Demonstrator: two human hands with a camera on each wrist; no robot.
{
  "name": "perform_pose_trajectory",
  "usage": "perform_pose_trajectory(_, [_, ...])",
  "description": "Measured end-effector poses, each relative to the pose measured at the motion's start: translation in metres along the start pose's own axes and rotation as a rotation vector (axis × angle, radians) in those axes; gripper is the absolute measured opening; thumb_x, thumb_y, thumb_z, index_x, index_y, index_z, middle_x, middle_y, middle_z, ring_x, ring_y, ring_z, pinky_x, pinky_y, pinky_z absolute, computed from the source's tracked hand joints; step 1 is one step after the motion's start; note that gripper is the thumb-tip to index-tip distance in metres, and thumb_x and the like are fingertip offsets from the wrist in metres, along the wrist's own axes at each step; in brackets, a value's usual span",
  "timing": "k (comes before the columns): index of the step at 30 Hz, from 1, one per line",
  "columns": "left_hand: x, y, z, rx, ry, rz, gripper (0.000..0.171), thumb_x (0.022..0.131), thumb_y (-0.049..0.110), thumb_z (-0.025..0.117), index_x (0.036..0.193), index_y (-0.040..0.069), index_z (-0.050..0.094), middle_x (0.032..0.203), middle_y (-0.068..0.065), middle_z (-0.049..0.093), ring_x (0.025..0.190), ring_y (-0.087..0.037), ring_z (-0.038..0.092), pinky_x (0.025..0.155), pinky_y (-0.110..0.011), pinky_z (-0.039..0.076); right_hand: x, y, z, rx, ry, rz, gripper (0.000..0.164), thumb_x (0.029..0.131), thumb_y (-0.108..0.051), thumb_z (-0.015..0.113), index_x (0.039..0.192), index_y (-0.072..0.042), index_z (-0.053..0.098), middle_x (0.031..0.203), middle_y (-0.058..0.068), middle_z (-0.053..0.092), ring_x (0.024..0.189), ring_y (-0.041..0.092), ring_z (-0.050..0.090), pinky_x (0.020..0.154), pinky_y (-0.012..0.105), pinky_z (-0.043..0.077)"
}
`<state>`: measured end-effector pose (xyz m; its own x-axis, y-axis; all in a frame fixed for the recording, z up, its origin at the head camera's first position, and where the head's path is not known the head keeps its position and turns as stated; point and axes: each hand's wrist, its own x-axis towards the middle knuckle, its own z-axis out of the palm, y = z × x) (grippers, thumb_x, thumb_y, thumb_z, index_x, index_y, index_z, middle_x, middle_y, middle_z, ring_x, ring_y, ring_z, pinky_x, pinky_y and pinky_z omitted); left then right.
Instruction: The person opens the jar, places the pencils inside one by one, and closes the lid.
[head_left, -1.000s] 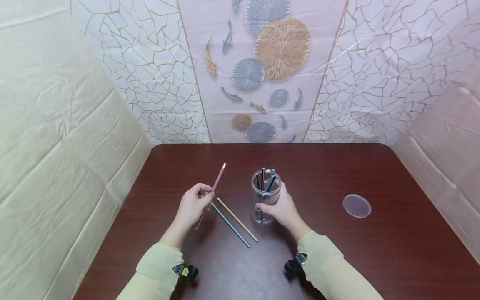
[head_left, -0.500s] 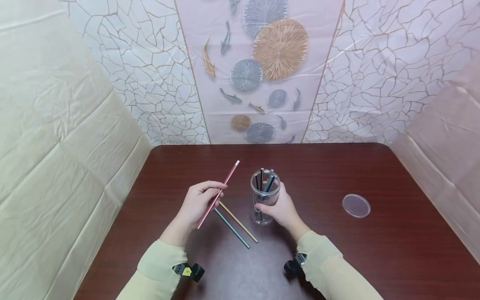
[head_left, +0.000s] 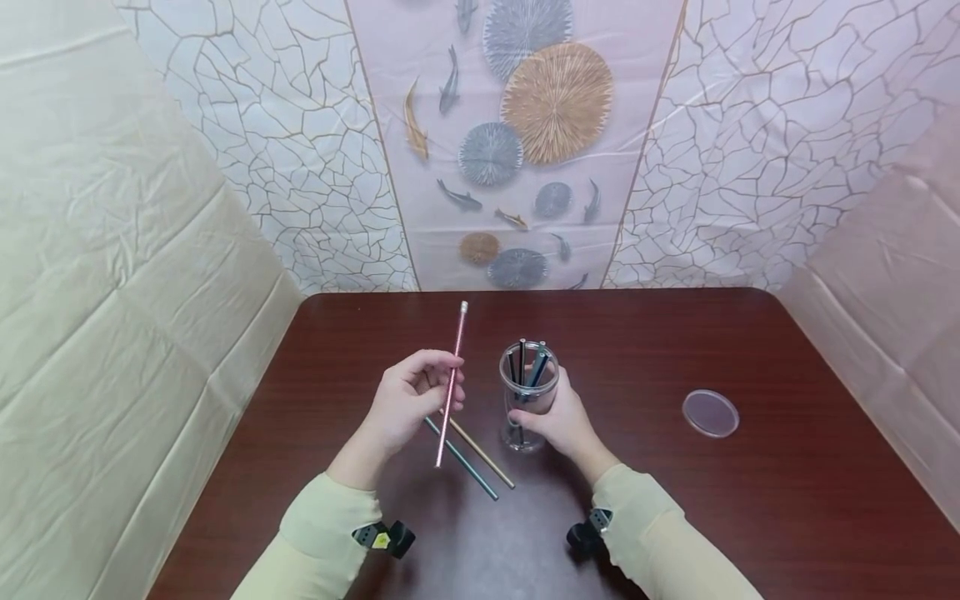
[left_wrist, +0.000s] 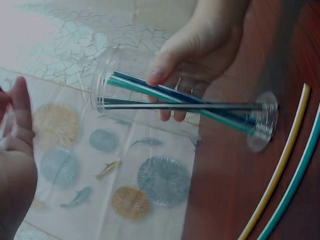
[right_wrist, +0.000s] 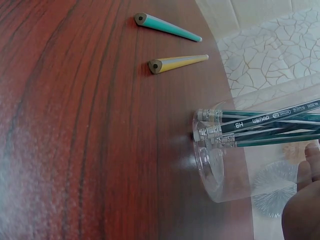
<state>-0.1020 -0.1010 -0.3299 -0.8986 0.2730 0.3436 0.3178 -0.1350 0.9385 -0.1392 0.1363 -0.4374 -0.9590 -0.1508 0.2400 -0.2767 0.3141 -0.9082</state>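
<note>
A red pencil [head_left: 453, 383] with a pale eraser end uppermost is pinched in my left hand [head_left: 408, 398], held above the table. My right hand [head_left: 558, 421] grips a clear plastic jar [head_left: 517, 429] from its right side. Inside the jar stand several dark and green pencils [right_wrist: 270, 120], eraser ends down at its base in the right wrist view. Between my hands a yellow pencil [head_left: 480, 454] and a green pencil [head_left: 472, 473] lie on the table, partly behind the red one. In the left wrist view, only part of my left hand [left_wrist: 17, 150] shows, at the left edge.
A round clear lid [head_left: 711, 413] lies on the dark red-brown table [head_left: 637, 350], right of the jar. Patterned cloth [head_left: 555, 167] hangs behind the table's back edge, with plain cloth [head_left: 150, 333] along both sides.
My left hand has moved right and slightly up with the red pencil, which now stands steeper in its fingers. The jar and my right hand have stayed in place.
</note>
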Motion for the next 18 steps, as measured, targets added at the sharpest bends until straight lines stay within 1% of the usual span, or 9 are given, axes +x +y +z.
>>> perform_pose_trajectory(1, [0.001,0.001,0.001,-0.012,-0.003,0.044,0.031,0.08,-0.022,0.051,0.108,-0.011,0.055,0.084,-0.012,0.059,0.068,-0.017,0.064,0.062,-0.037,0.055,0.0,0.0,0.0,-0.003,0.0,0.002,0.086,0.066,-0.015,0.085,0.133,-0.005,0.034,0.123,0.012,0.057,0.111,0.024,0.054,0.098,0.045,0.036])
perform_pose_trajectory(3, [0.002,0.005,0.004,-0.028,0.007,0.113,0.036,0.077,-0.023,0.054,0.108,-0.006,0.057,0.085,-0.009,0.059,0.07,-0.016,0.064,0.063,-0.037,0.055,0.0,0.0,0.0,-0.005,0.003,0.003,0.086,0.065,-0.016,0.086,0.133,-0.005,0.034,0.122,0.012,0.058,0.111,0.024,0.054,0.098,0.045,0.036])
perform_pose_trajectory(6, [0.004,0.011,0.011,-0.037,0.036,0.193,0.034,0.079,-0.016,0.061,0.107,0.003,0.06,0.083,-0.005,0.06,0.069,-0.015,0.065,0.062,-0.035,0.055,0.0,0.0,0.0,-0.008,0.01,-0.006,0.086,0.065,-0.017,0.085,0.133,-0.004,0.034,0.12,0.012,0.058,0.11,0.026,0.055,0.097,0.048,0.037])
perform_pose_trajectory(8, [0.005,0.014,0.014,-0.025,0.054,0.235,0.027,0.082,-0.01,0.064,0.106,0.002,0.06,0.081,-0.008,0.061,0.066,-0.015,0.065,0.06,-0.036,0.055,0.0,0.0,0.0,-0.006,0.011,-0.002,0.086,0.065,-0.018,0.086,0.133,-0.005,0.034,0.121,0.012,0.058,0.11,0.026,0.054,0.096,0.048,0.037])
perform_pose_trajectory(10, [0.007,0.016,0.017,-0.015,0.069,0.256,0.021,0.085,-0.005,0.064,0.104,-0.004,0.058,0.078,-0.015,0.061,0.063,-0.016,0.065,0.057,-0.038,0.055,0.0,0.0,0.0,-0.003,0.005,0.007,0.086,0.066,-0.019,0.086,0.133,-0.006,0.034,0.123,0.012,0.057,0.111,0.026,0.054,0.097,0.049,0.036])
perform_pose_trajectory(12, [0.008,0.017,0.02,0.001,0.092,0.233,0.017,0.087,-0.003,0.061,0.103,-0.009,0.055,0.075,-0.019,0.06,0.059,-0.017,0.065,0.055,-0.041,0.054,0.0,0.001,0.0,0.001,0.0,0.022,0.088,0.066,-0.02,0.086,0.134,-0.006,0.033,0.124,0.012,0.056,0.112,0.027,0.053,0.097,0.049,0.036])
perform_pose_trajectory(13, [0.009,0.017,0.022,0.008,0.109,0.2,0.017,0.088,-0.002,0.061,0.102,-0.01,0.055,0.074,-0.02,0.06,0.057,-0.017,0.064,0.054,-0.042,0.054,-0.001,0.0,0.0,-0.001,-0.001,0.032,0.088,0.066,-0.021,0.086,0.135,-0.006,0.032,0.124,0.013,0.056,0.113,0.027,0.053,0.097,0.049,0.036])
perform_pose_trajectory(15, [0.012,0.016,0.024,0.025,0.143,0.119,0.015,0.089,-0.001,0.06,0.101,-0.01,0.057,0.072,-0.019,0.06,0.054,-0.019,0.064,0.053,-0.043,0.053,-0.001,0.0,0.0,-0.005,-0.006,0.048,0.09,0.067,-0.022,0.085,0.136,-0.006,0.031,0.124,0.014,0.055,0.113,0.028,0.052,0.097,0.05,0.036])
perform_pose_trajectory(18, [0.018,0.012,0.027,0.099,0.173,-0.006,0.016,0.09,0.007,0.062,0.099,-0.006,0.061,0.071,-0.014,0.061,0.052,-0.02,0.062,0.051,-0.04,0.053,-0.001,-0.002,-0.001,-0.006,-0.009,0.064,0.09,0.067,-0.022,0.085,0.137,-0.006,0.03,0.124,0.016,0.055,0.114,0.029,0.052,0.098,0.05,0.036])
